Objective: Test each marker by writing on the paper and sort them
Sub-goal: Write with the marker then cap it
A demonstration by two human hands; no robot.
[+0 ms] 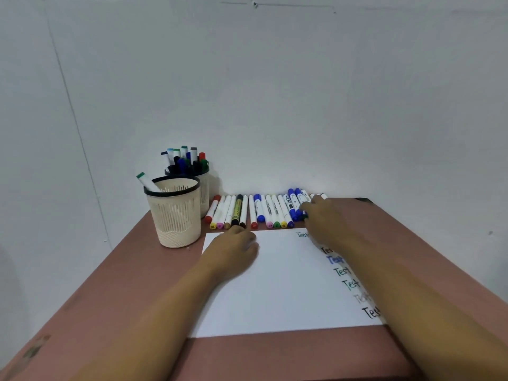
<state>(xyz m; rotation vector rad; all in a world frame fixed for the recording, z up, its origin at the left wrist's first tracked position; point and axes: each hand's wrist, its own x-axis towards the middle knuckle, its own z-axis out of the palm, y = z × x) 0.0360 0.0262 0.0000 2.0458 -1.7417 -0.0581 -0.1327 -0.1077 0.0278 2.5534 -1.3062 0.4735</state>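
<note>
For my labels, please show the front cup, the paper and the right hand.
front cup [176,215], head view, slatted wall.
paper [283,284], head view, bare middle.
right hand [327,218], head view, its back.

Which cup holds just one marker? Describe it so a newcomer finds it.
Start at the reddish-brown table, far-left side by the wall, where two cream slotted cups stand. Take the nearer cup, just left of the paper. Unlike the crowded rear cup behind it, it holds a single green-capped marker leaning left.
</note>
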